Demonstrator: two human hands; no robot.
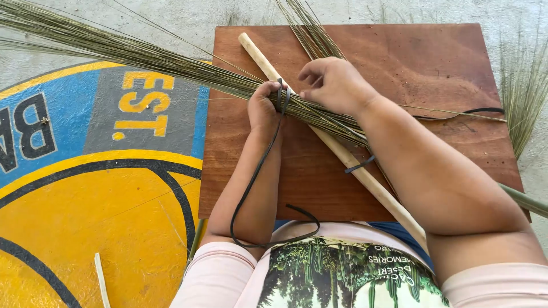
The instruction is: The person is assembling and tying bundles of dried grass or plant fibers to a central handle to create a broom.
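Note:
A long bundle of thin green-brown broom straws (142,57) lies across a pale wooden stick (342,154) on a brown wooden board (422,63). My left hand (264,108) is closed around the bundle where it crosses the stick. A dark cord (251,188) wraps over that hand and loops down toward my lap. My right hand (334,85) hovers just right of the wrap, fingers curled and pinching the cord's upper end at the bundle.
A second fan of straws (311,28) spreads up from the bundle. More loose straws (522,97) lie at the right edge. The floor at left carries a painted blue, yellow and black emblem (85,188). A thin pale sliver (101,279) lies on it.

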